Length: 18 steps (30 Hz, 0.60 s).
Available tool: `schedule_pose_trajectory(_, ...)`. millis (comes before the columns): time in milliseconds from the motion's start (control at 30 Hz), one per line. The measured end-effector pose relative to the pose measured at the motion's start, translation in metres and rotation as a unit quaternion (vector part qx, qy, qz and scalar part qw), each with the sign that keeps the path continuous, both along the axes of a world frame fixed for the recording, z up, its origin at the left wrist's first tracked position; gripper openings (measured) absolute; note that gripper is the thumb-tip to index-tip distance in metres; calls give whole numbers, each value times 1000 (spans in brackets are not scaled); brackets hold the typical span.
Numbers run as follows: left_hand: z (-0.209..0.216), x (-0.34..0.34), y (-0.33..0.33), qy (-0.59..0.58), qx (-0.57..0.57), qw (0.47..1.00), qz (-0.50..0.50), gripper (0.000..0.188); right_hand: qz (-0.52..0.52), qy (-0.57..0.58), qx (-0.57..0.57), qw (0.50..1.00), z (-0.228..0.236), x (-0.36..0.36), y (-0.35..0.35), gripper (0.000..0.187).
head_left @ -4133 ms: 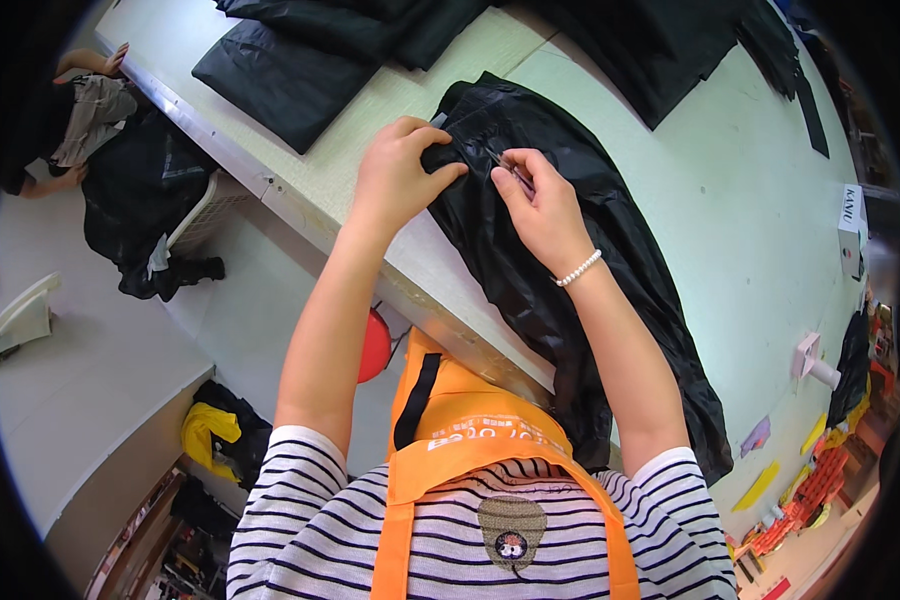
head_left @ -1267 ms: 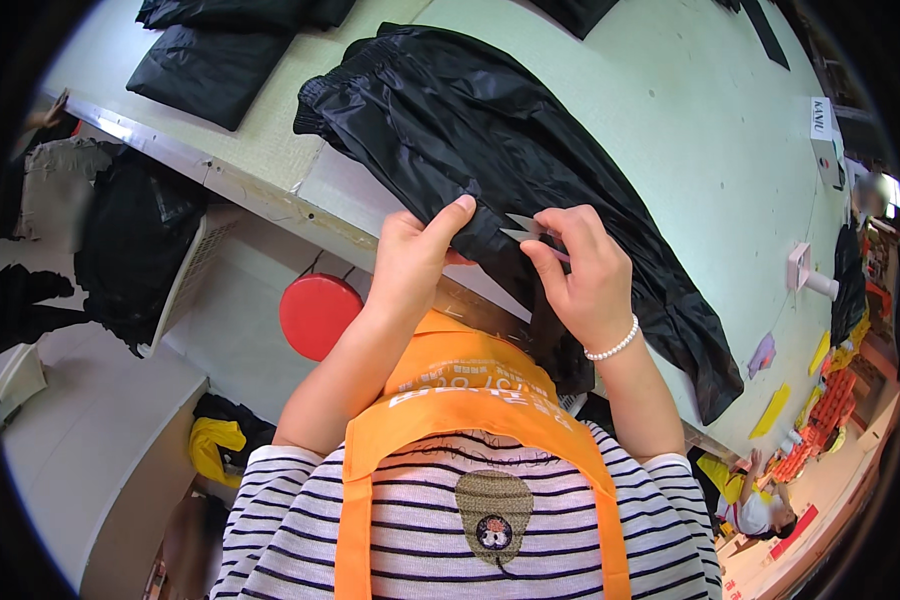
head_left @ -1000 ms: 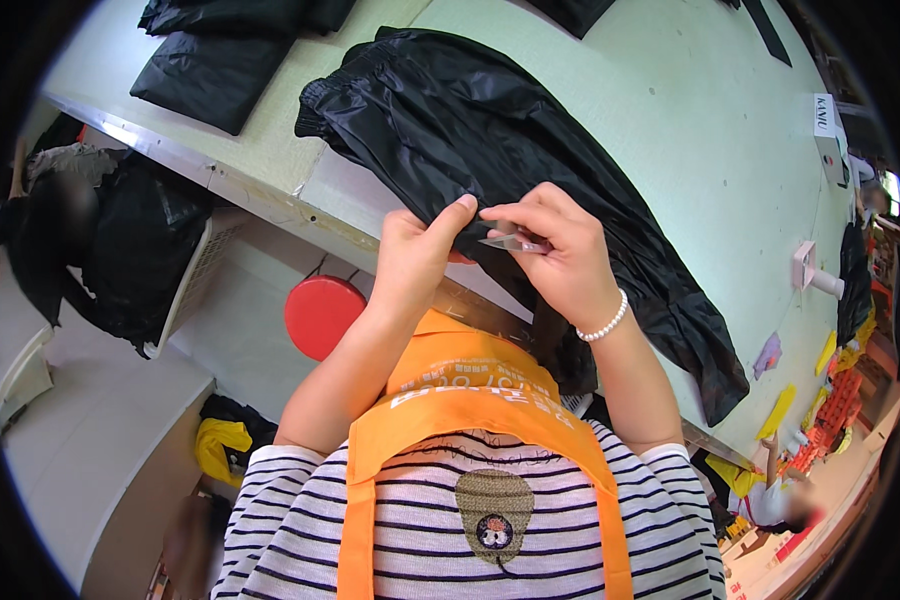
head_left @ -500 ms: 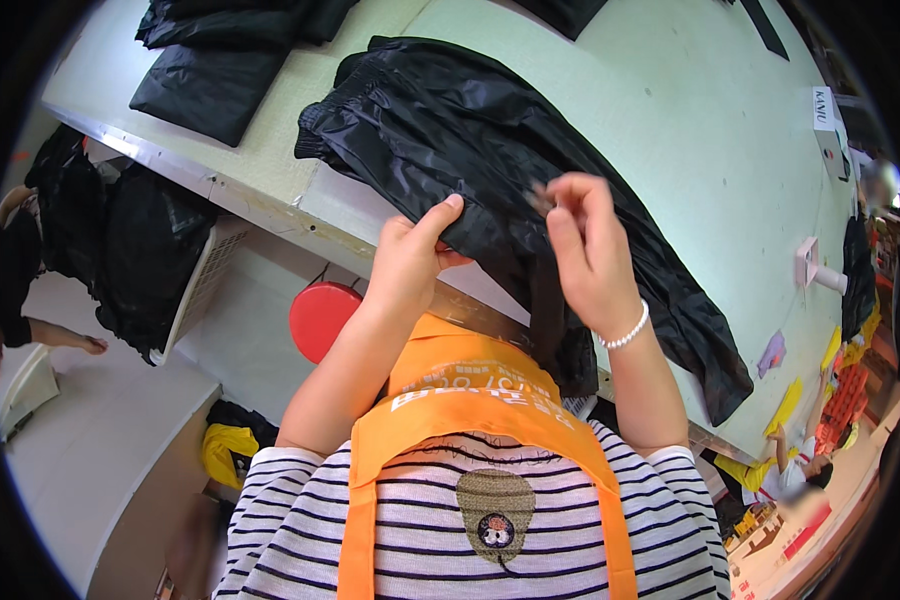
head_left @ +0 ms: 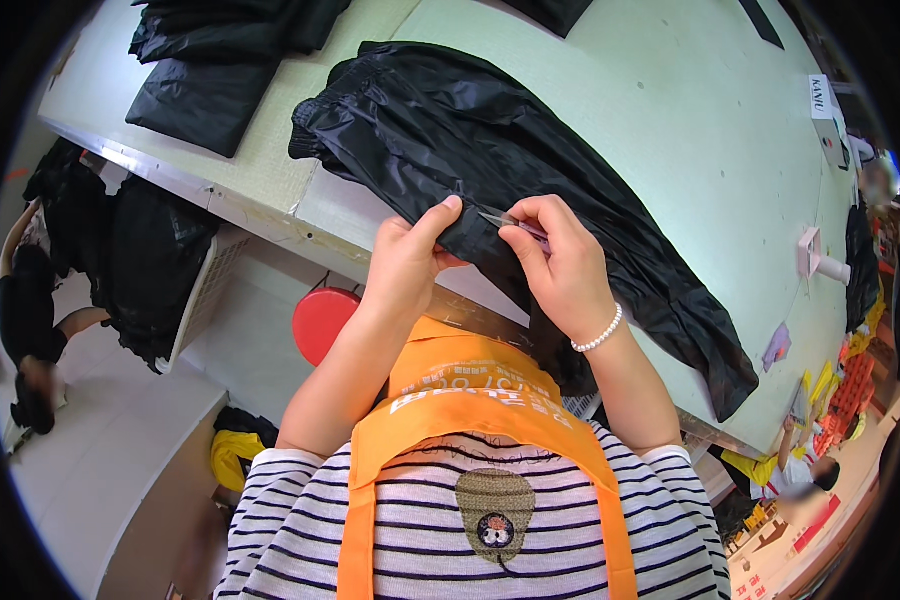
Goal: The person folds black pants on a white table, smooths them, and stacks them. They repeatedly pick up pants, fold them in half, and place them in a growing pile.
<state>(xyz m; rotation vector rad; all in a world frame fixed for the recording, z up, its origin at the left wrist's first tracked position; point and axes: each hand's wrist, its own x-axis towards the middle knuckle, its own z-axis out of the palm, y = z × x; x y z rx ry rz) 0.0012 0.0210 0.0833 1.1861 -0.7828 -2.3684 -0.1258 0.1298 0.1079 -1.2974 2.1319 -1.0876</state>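
Shiny black trousers [head_left: 450,120] with a gathered elastic waistband lie across the front of the table. One leg stretches off to the right; part of the cloth hangs over the near edge. My left hand [head_left: 412,250] pinches the near edge of the trousers, thumb on top and fingers underneath. My right hand [head_left: 567,265] is closed around small thread snips [head_left: 496,219]. Their pointed metal tips are at the cloth, just right of my left thumb. Whether the blades touch the fabric I cannot tell.
Folded black garments [head_left: 205,95] are stacked at the table's far left. A white crate [head_left: 205,290] of black clothing stands below, near a red stool [head_left: 322,325]. A pink holder [head_left: 815,255] sits at the right. Other people are at both sides.
My right hand has moved left and down toward my left hand, bringing the snips to the cloth. My left hand keeps its pinch. The person at the left has shifted.
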Motion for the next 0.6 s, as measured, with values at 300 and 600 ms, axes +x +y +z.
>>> schedule_pose_trajectory(300,0,0,-5,-62,-71,995,-19,20,-19,16,-53,998,-3,1,-3,18)
schedule_pose_trajectory(600,12,-5,-9,-72,-32,997,19,22,75,82,-56,992,-5,10,1,27)
